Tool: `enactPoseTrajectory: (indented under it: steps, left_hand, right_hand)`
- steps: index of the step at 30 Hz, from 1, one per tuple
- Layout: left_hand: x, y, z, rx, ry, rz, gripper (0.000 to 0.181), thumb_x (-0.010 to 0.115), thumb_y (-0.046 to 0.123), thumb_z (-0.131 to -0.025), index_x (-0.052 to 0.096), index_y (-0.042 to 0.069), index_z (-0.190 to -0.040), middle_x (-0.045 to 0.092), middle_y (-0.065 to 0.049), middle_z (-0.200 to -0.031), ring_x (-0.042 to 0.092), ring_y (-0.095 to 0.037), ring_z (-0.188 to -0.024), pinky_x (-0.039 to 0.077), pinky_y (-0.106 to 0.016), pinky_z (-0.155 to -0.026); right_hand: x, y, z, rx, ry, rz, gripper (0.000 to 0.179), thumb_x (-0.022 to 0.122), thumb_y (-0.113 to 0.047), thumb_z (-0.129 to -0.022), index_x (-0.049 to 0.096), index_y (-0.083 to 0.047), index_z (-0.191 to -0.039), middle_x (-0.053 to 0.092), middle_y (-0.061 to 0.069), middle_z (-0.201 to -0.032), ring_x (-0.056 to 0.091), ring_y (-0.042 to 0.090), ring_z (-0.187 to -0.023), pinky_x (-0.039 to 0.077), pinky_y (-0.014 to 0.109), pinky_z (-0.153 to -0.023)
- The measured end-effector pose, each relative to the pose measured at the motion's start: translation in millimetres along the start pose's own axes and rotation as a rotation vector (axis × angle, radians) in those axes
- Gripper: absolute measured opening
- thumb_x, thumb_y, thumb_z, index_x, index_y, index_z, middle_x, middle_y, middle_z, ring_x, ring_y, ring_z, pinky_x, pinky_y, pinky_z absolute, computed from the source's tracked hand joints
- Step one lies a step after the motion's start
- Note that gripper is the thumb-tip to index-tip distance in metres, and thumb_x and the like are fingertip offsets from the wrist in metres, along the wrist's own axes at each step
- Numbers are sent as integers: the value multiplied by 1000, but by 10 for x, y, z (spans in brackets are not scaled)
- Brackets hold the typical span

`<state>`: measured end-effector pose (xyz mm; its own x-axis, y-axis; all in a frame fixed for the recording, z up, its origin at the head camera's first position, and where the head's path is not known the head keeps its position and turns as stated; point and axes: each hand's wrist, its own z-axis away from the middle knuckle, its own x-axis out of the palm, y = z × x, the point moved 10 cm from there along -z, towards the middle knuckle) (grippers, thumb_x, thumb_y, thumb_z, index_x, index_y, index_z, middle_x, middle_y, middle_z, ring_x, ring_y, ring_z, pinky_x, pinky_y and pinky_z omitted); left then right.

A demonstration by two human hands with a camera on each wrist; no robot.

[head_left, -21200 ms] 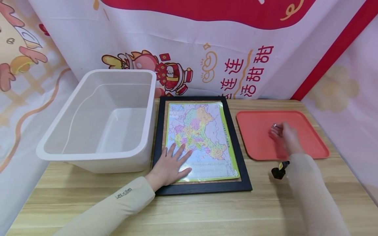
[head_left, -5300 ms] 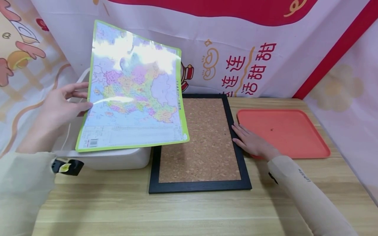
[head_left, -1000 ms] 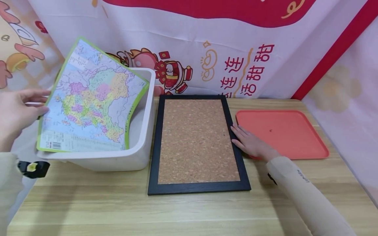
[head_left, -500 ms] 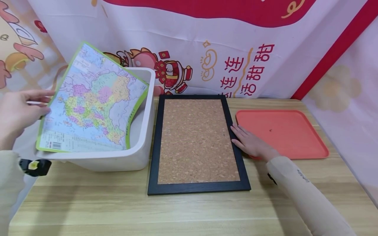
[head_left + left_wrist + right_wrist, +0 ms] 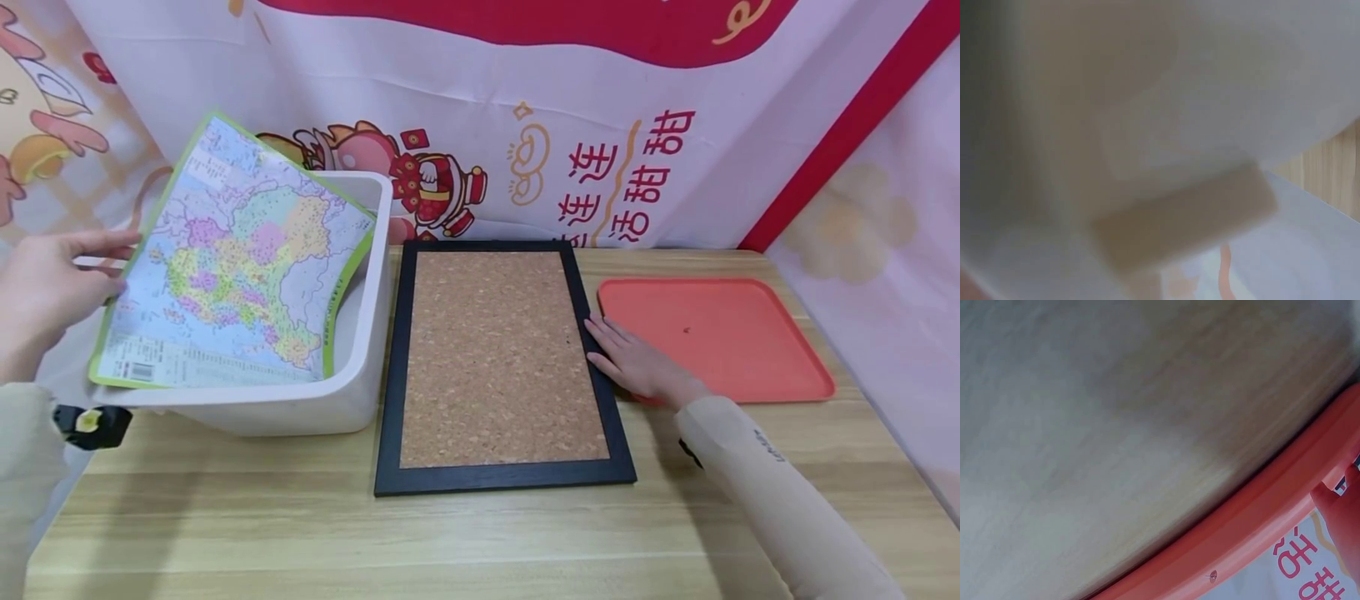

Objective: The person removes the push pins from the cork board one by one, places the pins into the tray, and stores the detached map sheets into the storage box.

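Observation:
A green-edged paper map (image 5: 240, 258) lies tilted and slightly curved in the mouth of the white plastic bin (image 5: 367, 333), its lower edge along the near rim. At the map's left edge my left hand (image 5: 56, 287) pinches it between thumb and fingers; some fingertips are hidden. My right hand (image 5: 637, 360) rests on the right side of a black-framed cork board (image 5: 506, 358), fingers extended. In the right wrist view, part of that hand shows beyond the tray rim. The left wrist view is mostly blurred sleeve.
A red tray (image 5: 750, 333) lies right of the cork board, with a small dark pin-like thing (image 5: 686, 331) in it. Everything stands on a wooden table (image 5: 375, 542). Printed cloth (image 5: 487, 83) hangs behind and at both sides.
Earlier the map lay on the cork board, then was lifted over to the bin. In the last second, map and left hand have shifted slightly right and down. My right hand stays put.

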<state>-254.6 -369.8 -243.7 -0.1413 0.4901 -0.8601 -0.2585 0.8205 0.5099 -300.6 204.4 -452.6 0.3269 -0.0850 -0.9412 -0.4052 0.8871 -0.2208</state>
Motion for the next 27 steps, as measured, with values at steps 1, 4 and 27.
enactPoseTrajectory:
  steps: [1,4,27]
  left_hand:
    - [4,-1,2,2,-6,-1,53,40,-7,-92,29,-2,-144,38,-37,-135,41,-49,-107,28,-6,-50]
    - [23,-17,-7,-3,-21,-13,54,41,-6,-92,29,-2,-145,37,-37,-135,41,-50,-108,28,-8,-53]
    - [14,-35,-22,-22,-12,71,56,45,-7,-94,26,-3,-146,40,-38,-136,32,25,-52,37,-2,-49]
  right_hand:
    - [-2,-1,-1,-2,0,-1,68,24,-51,-101,5,-13,-153,4,12,-161,5,33,-149,14,52,-119]
    - [0,0,-10,-3,-4,3,68,24,-51,-101,5,-12,-153,4,12,-161,5,33,-149,14,52,-119]
    - [1,2,-8,7,-17,11,68,23,-52,-100,4,-14,-153,3,10,-162,4,31,-149,14,51,-119]
